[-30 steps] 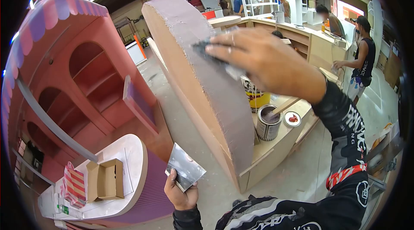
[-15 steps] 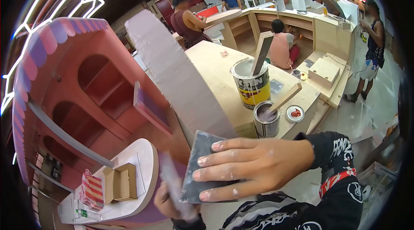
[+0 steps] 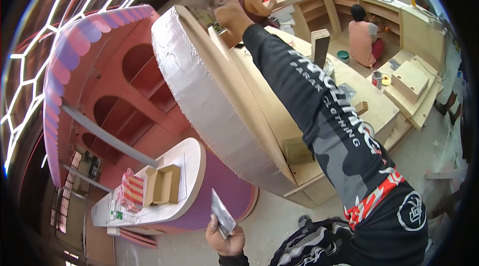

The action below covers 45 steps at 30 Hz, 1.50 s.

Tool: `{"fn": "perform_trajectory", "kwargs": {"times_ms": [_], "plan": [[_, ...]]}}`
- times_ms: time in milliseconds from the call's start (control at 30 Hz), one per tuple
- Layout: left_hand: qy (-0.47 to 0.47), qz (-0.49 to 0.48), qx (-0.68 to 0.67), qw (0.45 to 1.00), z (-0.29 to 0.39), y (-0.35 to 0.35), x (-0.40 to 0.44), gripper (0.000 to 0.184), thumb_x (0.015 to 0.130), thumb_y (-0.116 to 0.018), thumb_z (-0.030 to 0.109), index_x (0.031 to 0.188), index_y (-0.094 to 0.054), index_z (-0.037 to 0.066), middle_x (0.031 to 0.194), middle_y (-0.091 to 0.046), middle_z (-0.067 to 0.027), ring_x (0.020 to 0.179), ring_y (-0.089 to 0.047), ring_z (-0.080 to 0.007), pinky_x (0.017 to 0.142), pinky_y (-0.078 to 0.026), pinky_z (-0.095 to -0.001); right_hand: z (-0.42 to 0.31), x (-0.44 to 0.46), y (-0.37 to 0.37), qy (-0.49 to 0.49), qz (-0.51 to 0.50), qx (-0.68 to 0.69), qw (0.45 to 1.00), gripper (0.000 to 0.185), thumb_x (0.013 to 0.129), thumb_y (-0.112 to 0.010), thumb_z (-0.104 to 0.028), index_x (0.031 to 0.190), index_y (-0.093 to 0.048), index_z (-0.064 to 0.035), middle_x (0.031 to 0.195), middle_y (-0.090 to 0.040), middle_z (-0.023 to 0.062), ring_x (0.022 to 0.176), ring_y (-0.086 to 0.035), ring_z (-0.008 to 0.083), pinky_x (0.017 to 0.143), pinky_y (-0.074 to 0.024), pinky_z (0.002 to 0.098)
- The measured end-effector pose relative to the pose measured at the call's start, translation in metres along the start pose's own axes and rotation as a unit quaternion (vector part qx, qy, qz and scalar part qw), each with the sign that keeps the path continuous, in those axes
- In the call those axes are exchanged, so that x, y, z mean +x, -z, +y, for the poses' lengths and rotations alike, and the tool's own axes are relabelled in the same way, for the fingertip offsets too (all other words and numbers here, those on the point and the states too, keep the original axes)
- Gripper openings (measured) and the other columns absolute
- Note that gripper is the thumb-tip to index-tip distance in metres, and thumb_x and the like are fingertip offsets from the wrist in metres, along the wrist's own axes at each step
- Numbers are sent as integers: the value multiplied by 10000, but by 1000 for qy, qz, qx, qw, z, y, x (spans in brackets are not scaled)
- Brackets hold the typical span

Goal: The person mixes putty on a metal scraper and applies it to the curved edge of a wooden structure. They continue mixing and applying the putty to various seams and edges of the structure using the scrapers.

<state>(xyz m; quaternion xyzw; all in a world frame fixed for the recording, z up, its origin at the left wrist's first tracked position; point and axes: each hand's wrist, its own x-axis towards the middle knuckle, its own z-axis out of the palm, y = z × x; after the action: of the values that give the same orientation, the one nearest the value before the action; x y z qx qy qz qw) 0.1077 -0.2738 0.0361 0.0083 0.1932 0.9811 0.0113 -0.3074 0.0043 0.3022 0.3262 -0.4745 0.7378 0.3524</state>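
My right hand (image 3: 230,15) reaches up to the top of a tall curved panel (image 3: 199,101). Its fingers close on a flat putty scraper (image 3: 195,1), held almost level against the panel's top edge. Rough whitish filler coats the panel's outer face, and its inner side is bare wood. Lower down, my left hand (image 3: 227,241) grips a second flat grey scraper (image 3: 223,216) smeared with pale filler. It is held upright, apart from the panel.
My right arm partly hides a large paint can (image 3: 328,68) on the wooden bench (image 3: 269,111). A pink-and-purple booth (image 3: 110,91) stands left, its counter bearing an open cardboard box (image 3: 162,185). A person (image 3: 363,41) crouches beyond the bench; others work farther back.
My right hand has gone from low in front of me up to the panel's top with its scraper. The view has shifted right-to-left over the booth, and my left hand now shows clearly.
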Motion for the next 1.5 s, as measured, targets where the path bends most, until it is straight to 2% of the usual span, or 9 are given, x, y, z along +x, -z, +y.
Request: {"fn": "perform_trajectory", "kwargs": {"times_ms": [33,67,367,467,600,1200,1300,1467,1500], "plan": [[-8,45,1,999,-6,1,-7,342,981,-442,207,1262,-567,58,1147,-689,-116,831,-709,-260,530,-562,-281,10,4,-5,73,-20,-3,997,307,892,-535,36,1167,-668,5,1004,-710,40,853,-615,105,831,-475,215],[-15,88,1,996,-9,2,-14,321,979,-441,203,1217,-586,43,1111,-702,-112,818,-711,-247,525,-561,-279,-4,3,-14,2,-18,61,998,362,873,-484,76,1174,-672,6,1083,-705,73,921,-626,115,866,-477,227],[-78,164,0,983,-14,9,-51,281,972,-457,182,1148,-622,38,1016,-721,-108,822,-709,-227,559,-594,-295,6,-13,-12,-39,-97,110,988,310,928,-515,58,1129,-721,-60,1147,-685,35,1082,-599,127,990,-443,235],[-89,176,21,980,-16,8,-51,277,972,-459,181,1145,-622,39,1004,-722,-108,818,-708,-238,553,-597,-293,3,-24,-5,52,-134,55,988,322,953,-481,48,1128,-721,-75,1181,-679,51,1130,-600,149,1029,-449,259],[-85,186,28,979,-18,7,-46,275,970,-463,183,1144,-623,42,1003,-722,-108,818,-708,-248,549,-599,-288,-11,-41,3,20,-150,73,986,326,945,-477,60,1127,-718,-62,1199,-673,66,1146,-603,171,1035,-456,275],[-31,129,55,990,-43,-5,-30,234,959,-490,169,1145,-581,60,1024,-695,-73,855,-704,-210,558,-572,-312,-75,-130,32,136,-179,-92,970,286,798,-673,44,1033,-760,-94,1125,-697,45,1105,-611,208,1028,-452,298],[-50,152,70,985,-51,-14,-33,240,960,-488,170,1128,-603,44,973,-707,-78,796,-692,-198,521,-563,-261,-83,-149,38,120,-191,-107,968,272,794,-690,23,1026,-763,-99,1134,-690,41,1135,-597,214,1049,-433,305],[-44,122,60,990,-56,-11,-40,225,959,-497,170,1117,-604,52,996,-705,-75,822,-698,-186,519,-560,-271,-95,-194,53,56,-198,-97,974,613,604,-422,238,999,-769,-78,1150,-682,68,1204,-560,241,1096,-383,329],[-45,122,52,990,-58,-13,-42,225,959,-497,170,1117,-604,52,996,-705,-75,822,-698,-186,519,-560,-271,-100,-204,60,52,-208,-128,968,557,620,-456,226,978,-769,-65,1132,-688,82,1184,-575,252,1076,-400,337]]}}
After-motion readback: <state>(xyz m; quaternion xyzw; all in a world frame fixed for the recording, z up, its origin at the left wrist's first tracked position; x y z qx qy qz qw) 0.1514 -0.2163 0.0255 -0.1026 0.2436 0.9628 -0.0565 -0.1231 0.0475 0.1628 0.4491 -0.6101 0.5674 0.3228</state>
